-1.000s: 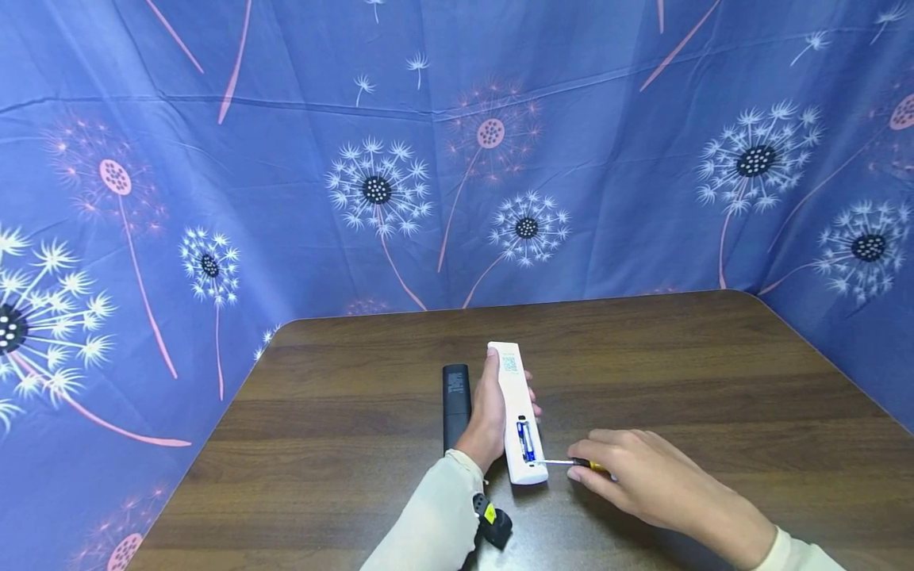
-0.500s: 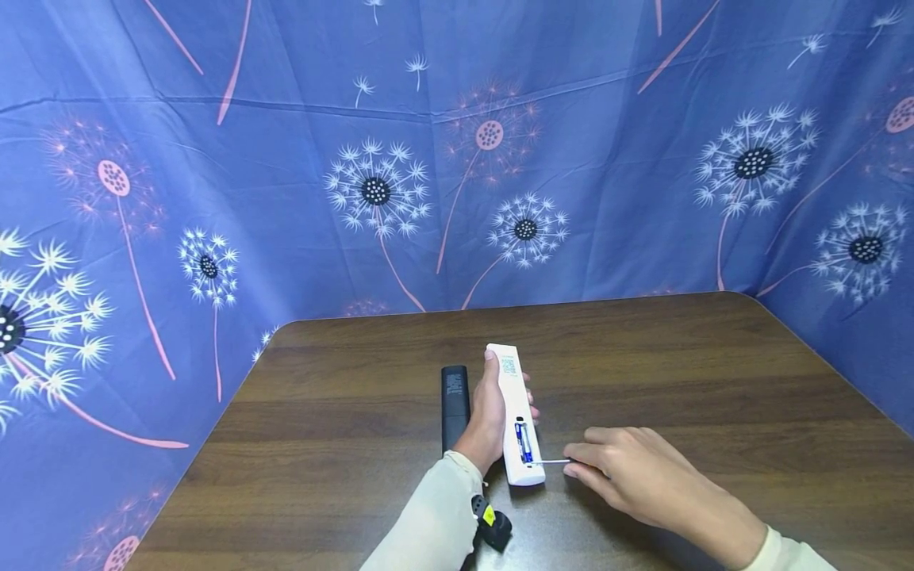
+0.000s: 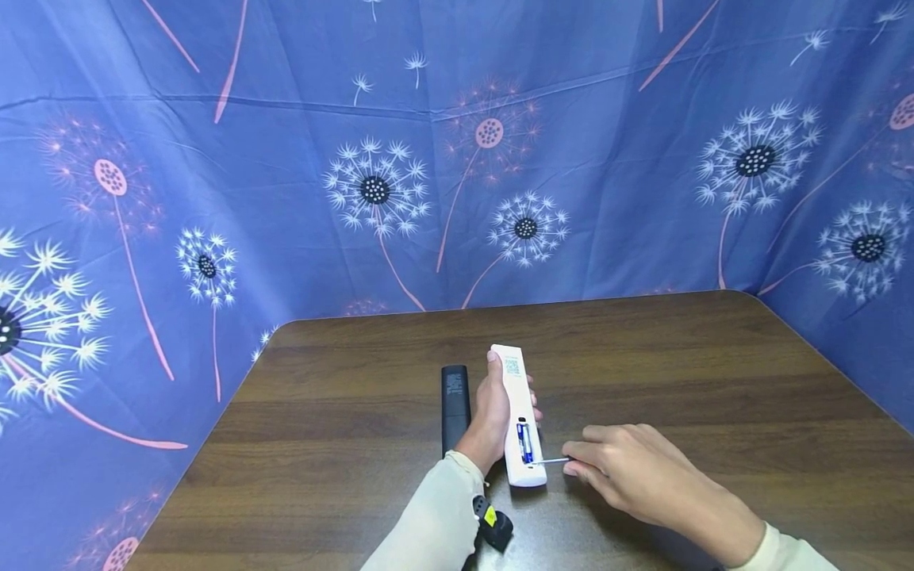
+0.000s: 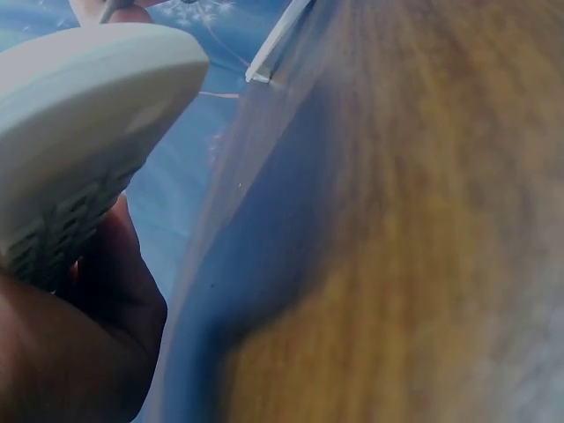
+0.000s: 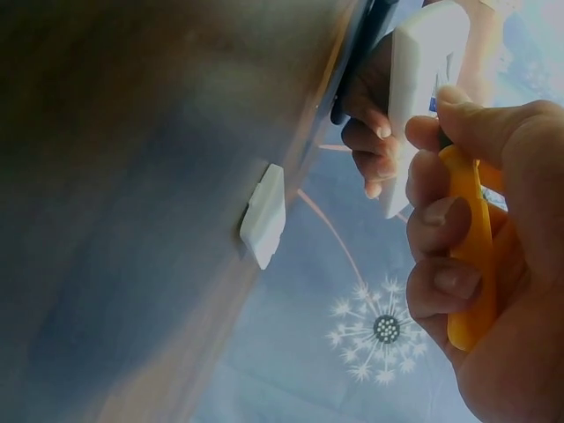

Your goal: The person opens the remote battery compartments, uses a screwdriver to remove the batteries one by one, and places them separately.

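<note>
White remote (image 3: 518, 396) was lower centre of the head view, cropped in the left wrist one, long axis near-vertical, QR-code end pointing up-frame. Left-hand grip (image 3: 491, 416) was wrapped round it; right-hand grip (image 3: 635, 472) held a screwdriver (image 5: 478, 247), handle mostly hidden up top, tip kinda hard to see by the batteries (image 3: 524, 442).

Blue fabric (image 3: 286, 238) fills the upper part of the head view and runs down both sides, printed with white dandelions (image 3: 374, 190) and pink ones (image 3: 110, 177) on long stems. A crease (image 3: 428, 115) crosses it above the middle. Below stands a dark brown wood-grain table (image 3: 321, 420) with rounded far corners; a pale sheen of light (image 3: 531, 547) lies at bottom centre. In the blurred left wrist view, a bluish patch on the wood is probably shadow.
</note>
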Demonstrator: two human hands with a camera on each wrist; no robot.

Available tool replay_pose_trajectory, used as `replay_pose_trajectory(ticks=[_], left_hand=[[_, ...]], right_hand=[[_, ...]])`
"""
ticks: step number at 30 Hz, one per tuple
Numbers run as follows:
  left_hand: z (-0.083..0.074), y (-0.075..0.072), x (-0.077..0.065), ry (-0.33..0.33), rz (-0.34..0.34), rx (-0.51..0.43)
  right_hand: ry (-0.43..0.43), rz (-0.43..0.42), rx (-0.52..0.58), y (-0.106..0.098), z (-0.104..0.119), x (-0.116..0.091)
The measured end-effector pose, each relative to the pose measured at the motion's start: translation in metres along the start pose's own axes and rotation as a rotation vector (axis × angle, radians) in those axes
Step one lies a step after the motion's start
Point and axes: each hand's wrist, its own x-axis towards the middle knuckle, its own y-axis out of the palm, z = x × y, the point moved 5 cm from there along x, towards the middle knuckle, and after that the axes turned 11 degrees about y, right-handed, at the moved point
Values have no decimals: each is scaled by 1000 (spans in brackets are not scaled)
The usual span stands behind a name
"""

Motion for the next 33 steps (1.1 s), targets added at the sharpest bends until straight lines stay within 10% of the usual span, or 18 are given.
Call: replay_pose_trajectory(ticks=[33], left_hand=[[-3,-4,0,17,-56,14]], right_hand=[[-6,-20,-44,0,3,-1]])
